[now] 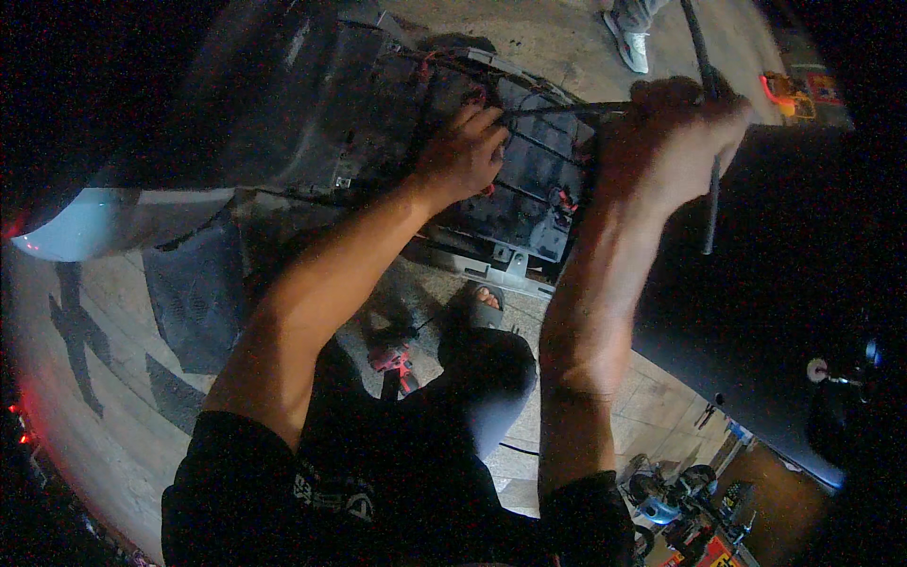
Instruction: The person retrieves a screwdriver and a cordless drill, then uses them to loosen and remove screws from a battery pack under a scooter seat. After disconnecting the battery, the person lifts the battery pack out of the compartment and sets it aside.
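An open dark housing with grey blocks (534,222), black cables and red connectors (567,198) lies below my hands. My left hand (463,151) is curled at a red part inside it, with the grasped item hidden by the fingers. A long dark bar or cable (567,110) runs from beside those fingers across to my right hand (675,137). My right hand is closed on a dark rod (709,227) that crosses it upright in the picture and sticks out above and below the fist.
A large dark panel (737,283) fills the right. A red power tool (397,364) lies by my feet. Another person's shoe (633,47) shows at the top. Assorted tools (671,491) lie lower right, a yellow object (794,104) upper right, a dark mat (194,293) left.
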A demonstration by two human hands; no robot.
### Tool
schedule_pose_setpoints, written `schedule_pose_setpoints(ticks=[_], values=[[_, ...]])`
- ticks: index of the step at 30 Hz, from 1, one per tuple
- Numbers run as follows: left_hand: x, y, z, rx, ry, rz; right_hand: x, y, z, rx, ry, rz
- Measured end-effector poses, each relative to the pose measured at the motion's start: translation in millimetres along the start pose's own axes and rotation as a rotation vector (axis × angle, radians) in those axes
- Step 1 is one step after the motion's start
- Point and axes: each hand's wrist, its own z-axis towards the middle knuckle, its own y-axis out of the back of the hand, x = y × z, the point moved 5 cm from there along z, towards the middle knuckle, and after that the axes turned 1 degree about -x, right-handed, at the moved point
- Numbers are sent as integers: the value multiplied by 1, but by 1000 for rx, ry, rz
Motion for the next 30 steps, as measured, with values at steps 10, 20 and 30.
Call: schedule_pose_setpoints(ticks=[10, 20, 30], values=[[-15, 8, 13, 118, 2, -27, 25, -38, 35, 362, -552, 1689], [1, 10, 3, 64, 36, -39, 32, -61, 31, 1688, 196, 2163], [-2, 9, -2, 116, -32, -130, -18, 44, 67, 511, -508, 1798]])
